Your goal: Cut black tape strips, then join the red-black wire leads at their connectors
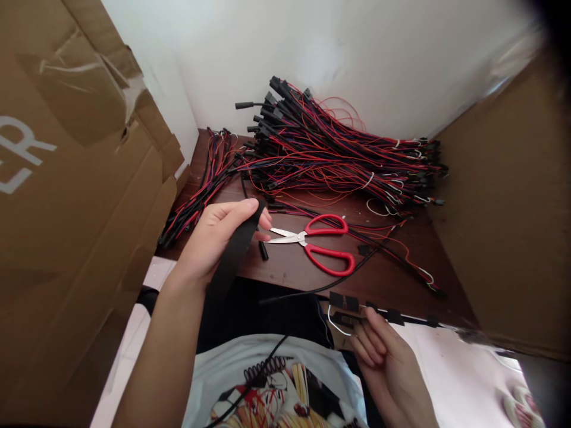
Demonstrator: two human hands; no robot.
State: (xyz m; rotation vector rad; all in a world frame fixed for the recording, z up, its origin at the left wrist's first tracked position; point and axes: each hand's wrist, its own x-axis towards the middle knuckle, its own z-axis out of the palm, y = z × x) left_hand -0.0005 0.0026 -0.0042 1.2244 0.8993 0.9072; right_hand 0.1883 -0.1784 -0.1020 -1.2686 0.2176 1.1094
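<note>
A wide strip of black tape (234,252) is pinched between the thumb and fingers of my left hand (223,229) and hangs down past the wrist. Just right of those fingertips lies a pair of scissors (329,271) with red handles, its blades parted. My right hand (388,356) is low at the table's front edge, fingers curled together by a small dark flat piece (345,319) and a thin white wire (335,326). What it grips is partly hidden. Short black tape pieces (395,317) are stuck along that edge.
A large pile of red and black cables (321,148) with connectors lies against the wall. A smaller cable bunch (203,193) is at the left. Loose cables (375,246) cross the brown table (285,270). Cardboard walls stand left (80,226) and right (504,208).
</note>
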